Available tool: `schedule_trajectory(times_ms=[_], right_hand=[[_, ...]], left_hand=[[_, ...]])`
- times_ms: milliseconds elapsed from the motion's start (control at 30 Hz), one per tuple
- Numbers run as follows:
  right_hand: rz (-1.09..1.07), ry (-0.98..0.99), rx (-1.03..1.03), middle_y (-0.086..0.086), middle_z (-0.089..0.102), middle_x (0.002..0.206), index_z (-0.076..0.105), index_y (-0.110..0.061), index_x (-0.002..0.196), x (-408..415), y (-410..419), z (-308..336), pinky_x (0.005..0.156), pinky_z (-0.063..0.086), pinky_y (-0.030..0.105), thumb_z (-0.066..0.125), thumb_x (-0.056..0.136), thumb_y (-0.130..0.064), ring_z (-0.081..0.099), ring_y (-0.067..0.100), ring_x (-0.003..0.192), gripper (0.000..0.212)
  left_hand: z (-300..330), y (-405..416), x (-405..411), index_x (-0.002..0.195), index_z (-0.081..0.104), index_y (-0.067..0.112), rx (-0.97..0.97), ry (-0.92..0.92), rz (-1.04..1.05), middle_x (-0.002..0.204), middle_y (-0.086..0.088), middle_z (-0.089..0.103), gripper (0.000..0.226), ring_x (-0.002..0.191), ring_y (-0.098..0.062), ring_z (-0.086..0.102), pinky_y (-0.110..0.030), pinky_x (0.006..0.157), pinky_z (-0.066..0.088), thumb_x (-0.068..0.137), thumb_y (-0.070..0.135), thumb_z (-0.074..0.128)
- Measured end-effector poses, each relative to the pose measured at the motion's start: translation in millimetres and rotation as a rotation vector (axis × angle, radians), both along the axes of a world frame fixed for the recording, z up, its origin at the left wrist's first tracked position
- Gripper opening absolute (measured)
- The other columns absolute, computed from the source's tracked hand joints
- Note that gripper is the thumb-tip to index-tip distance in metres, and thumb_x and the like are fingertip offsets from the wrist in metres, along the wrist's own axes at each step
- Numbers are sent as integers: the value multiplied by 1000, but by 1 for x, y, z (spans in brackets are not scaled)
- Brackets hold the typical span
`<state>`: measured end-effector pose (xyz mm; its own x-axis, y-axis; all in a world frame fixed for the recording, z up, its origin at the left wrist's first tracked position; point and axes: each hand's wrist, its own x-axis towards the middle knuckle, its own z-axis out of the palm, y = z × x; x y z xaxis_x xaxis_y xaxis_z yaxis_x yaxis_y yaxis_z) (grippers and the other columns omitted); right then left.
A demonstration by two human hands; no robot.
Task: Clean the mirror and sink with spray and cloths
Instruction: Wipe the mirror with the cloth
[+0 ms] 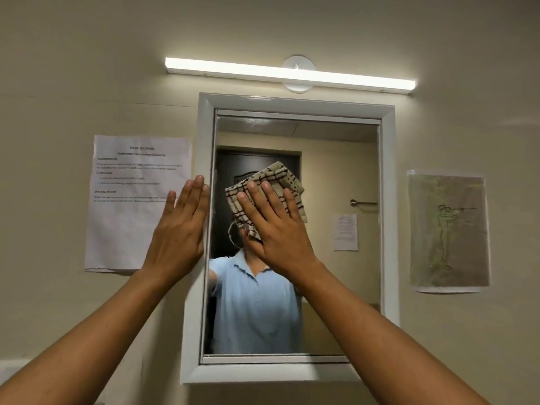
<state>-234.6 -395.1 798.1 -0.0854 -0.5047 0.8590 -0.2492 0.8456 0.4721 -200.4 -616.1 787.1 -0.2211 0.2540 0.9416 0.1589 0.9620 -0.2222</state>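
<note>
Pressing: the right hand (pixel 277 226) lies flat, fingers straight and spread, on a folded checked cloth (pixel 270 185) against the mirror (pixel 336 282).
Right grip: apart, fingers straight, palm pushing the cloth onto the glass, nothing pinched.
Left grip: apart, the left hand (pixel 181 229) flat with fingers together, resting on the left side of the white mirror frame (pixel 194 331) and the wall beside it.
Cloth: beige with dark lines, in the upper left part of the glass, its top edge showing above the right fingertips.
Mirror: upright on a beige wall, reflecting a person in a light blue shirt and a dark door.
Light: a lit strip lamp (pixel 289 74) just above the frame.
Left wall: a printed sheet (pixel 128 229), partly behind the left hand.
Right wall: a drawing (pixel 448 232) of a figure, well apart from the frame.
</note>
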Motion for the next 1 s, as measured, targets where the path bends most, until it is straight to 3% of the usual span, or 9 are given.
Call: schedule_trajectory(times_ms=[100, 233, 533, 867, 1000], right_hand=[[-45, -14, -72, 7, 12, 167, 19, -21, 159, -1, 35, 7, 123, 5, 53, 30, 101, -53, 6, 27, 155, 67], [-90, -17, -179, 4, 5, 168, 10, -23, 160, -1, 76, 21, 124, -3, 48, 36, 103, -51, 0, 24, 155, 68], [-34, -73, -442, 2, -1, 168, 8, -24, 160, 2, 127, 5, 124, -1, 49, 31, 103, -52, -7, 21, 155, 68], [15, -126, -565, 5, 8, 168, 19, -19, 159, 5, 92, -83, 123, 4, 53, 15, 103, -57, 2, 26, 155, 68], [11, -137, -564, 5, 8, 168, 18, -20, 159, 6, 75, -77, 123, 4, 55, 15, 103, -57, 1, 26, 155, 68]], left_hand=[[1, 2, 0, 153, 4, 9, -11, 0, 10, 162, -12, 2, 79, 150, -22, -1, -43, 122, 3, 85, 13, 43], [0, 5, 1, 153, 5, 8, -6, -23, 22, 161, -13, 3, 83, 150, -24, 0, -39, 122, 0, 83, 20, 47], [-2, 8, 4, 153, 4, 9, 24, -25, 27, 162, -12, 3, 75, 150, -23, 1, -46, 121, 11, 87, 15, 38], [-9, 9, 2, 153, 4, 7, 40, -51, -1, 162, -11, 0, 72, 150, -23, -1, -46, 121, 13, 86, 14, 29], [-11, 9, 3, 153, 4, 7, 33, -58, -10, 162, -12, -1, 74, 150, -23, -1, -45, 122, 12, 85, 11, 34]])
